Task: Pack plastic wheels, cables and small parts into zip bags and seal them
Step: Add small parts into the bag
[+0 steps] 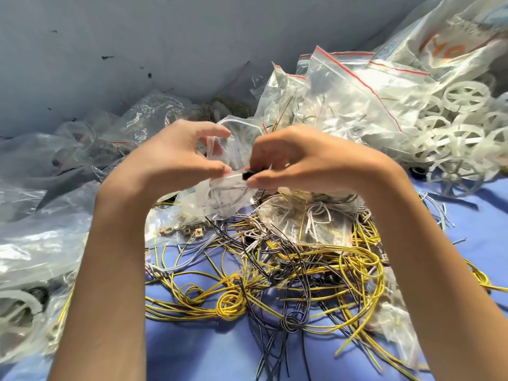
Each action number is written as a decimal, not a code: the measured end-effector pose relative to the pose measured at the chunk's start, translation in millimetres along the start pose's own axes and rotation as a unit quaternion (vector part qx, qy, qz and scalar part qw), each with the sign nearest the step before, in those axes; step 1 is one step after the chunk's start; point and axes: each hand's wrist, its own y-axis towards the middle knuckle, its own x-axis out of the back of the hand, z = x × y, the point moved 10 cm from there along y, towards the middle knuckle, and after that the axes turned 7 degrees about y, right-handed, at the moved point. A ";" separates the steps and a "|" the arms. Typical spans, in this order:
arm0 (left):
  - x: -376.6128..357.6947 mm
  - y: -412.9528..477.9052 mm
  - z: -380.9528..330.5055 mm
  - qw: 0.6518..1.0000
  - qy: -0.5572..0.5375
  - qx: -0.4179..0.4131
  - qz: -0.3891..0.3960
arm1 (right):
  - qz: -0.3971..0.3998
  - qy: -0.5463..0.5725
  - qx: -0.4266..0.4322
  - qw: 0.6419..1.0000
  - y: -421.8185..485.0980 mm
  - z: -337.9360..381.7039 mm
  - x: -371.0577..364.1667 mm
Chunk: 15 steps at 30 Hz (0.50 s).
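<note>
Head | left hand (pixel 176 156) pinches zip bag (pixel 220 198) rim | right hand (pixel 301 160) pinches black part (pixel 246 176)

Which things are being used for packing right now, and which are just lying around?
In use:
left hand and right hand
small zip bag, held in both
black part, pinched at the bag's mouth

Lying about:
yellow cables
dark cables
plastic wheels
pile of zip bags
blue cloth

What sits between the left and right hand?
In the head view, a small clear zip bag spans the gap; the left hand pinches its mouth, the right hand pinches a small black part there.
</note>
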 end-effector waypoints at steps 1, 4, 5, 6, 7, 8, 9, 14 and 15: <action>-2.2 -0.7 -1.6 1.000 0.003 -0.005 0.014 | -0.020 0.022 0.005 1.000 -2.3 1.9 6.3; -11.7 -3.2 -8.4 0.997 0.038 -0.027 0.068 | -0.073 0.061 0.023 0.995 -4.5 6.6 19.5; -14.7 -4.3 -11.0 0.995 0.052 -0.036 0.083 | -0.083 0.057 0.027 0.995 -4.0 7.9 20.8; -16.5 -5.0 -12.6 0.993 0.058 -0.042 0.092 | -0.088 0.045 0.031 0.995 -3.0 8.7 21.0; -17.4 -5.4 -13.3 0.993 0.059 -0.046 0.096 | -0.092 0.028 0.033 0.995 -2.1 9.2 20.7; -16.8 -5.4 -13.0 0.993 0.059 -0.048 0.094 | -0.096 0.010 0.035 0.995 -1.3 9.3 20.3; -15.4 -5.6 -12.9 0.993 0.062 -0.049 0.089 | -0.103 -0.004 0.036 0.994 -0.2 8.9 20.4; -13.1 -7.7 -17.9 0.990 0.091 -0.063 0.082 | -0.165 -0.031 0.056 0.984 3.6 10.9 27.9; -11.7 -7.3 -18.2 0.990 0.099 -0.064 0.072 | -0.163 -0.031 0.059 0.984 3.9 11.4 27.5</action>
